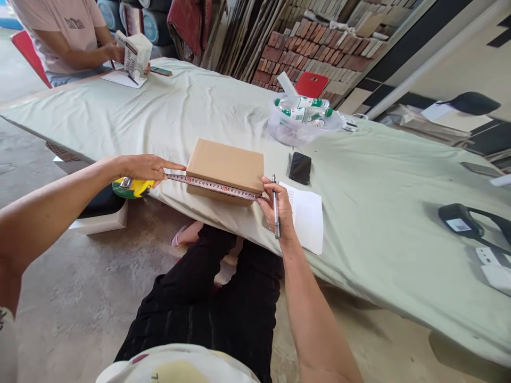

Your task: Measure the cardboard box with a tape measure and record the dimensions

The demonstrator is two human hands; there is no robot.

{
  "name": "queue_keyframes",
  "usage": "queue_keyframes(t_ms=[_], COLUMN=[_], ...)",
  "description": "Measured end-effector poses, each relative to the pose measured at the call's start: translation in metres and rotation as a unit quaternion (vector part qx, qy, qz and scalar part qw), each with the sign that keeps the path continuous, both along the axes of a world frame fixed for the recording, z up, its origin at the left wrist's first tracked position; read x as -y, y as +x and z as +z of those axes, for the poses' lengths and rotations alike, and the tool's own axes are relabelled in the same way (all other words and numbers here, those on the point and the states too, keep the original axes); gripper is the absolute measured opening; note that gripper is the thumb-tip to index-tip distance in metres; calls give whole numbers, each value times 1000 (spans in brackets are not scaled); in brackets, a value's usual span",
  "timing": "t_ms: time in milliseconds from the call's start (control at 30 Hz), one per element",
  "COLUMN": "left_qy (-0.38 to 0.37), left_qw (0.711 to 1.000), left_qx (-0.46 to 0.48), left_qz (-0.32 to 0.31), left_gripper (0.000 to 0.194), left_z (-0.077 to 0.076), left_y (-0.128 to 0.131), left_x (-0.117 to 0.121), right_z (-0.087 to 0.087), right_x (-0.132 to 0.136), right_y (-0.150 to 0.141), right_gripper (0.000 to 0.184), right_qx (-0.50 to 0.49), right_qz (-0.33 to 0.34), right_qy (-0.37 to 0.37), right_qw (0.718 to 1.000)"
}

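Observation:
A closed brown cardboard box (225, 158) lies near the table's front edge. My left hand (144, 166) is closed on a yellow-and-green tape measure (139, 188), its index finger stretched to the box's left corner. From there the pulled-out blade (217, 185) runs along the box's long front side. At the right corner, my right hand (284, 206) pinches the end of the blade against the box. The same hand also holds a pen (275, 210), pointing upward. A sheet of paper with writing (311, 219) lies just right of that hand.
Behind the box are a black phone (300, 167) and a clear plastic basin (295, 133) with bottles. Black devices (459, 222) lie far right. Across the table a seated person (72, 42) holds a white box (138, 53). Boxes (101, 221) stand on the floor at left.

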State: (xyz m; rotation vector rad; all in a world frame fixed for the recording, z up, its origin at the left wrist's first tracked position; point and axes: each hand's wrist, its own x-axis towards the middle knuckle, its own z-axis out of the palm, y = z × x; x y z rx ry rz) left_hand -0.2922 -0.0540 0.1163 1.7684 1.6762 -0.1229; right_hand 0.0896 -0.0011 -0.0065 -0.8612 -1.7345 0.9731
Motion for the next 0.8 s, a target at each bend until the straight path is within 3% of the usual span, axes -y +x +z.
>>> queue_keyframes(t_ms=[433,700,800], left_qy=[-2,-33,-35], left_qw=[1000,997,996], left_qx=[9,63,85], left_qz=[-23,-32,-5], left_gripper=[75,84,74], left_z=[-10,-26,-31], left_y=[-7,8,15], left_x=[-1,23,33], right_z=[-2,5,4], right_x=[1,1,-2], right_y=[0,0,1], right_gripper=[31,24,26], right_qx=[10,2,-3], right_qz=[4,-30,-33], right_qy=[17,34,28], right_qw=[1000,999,999])
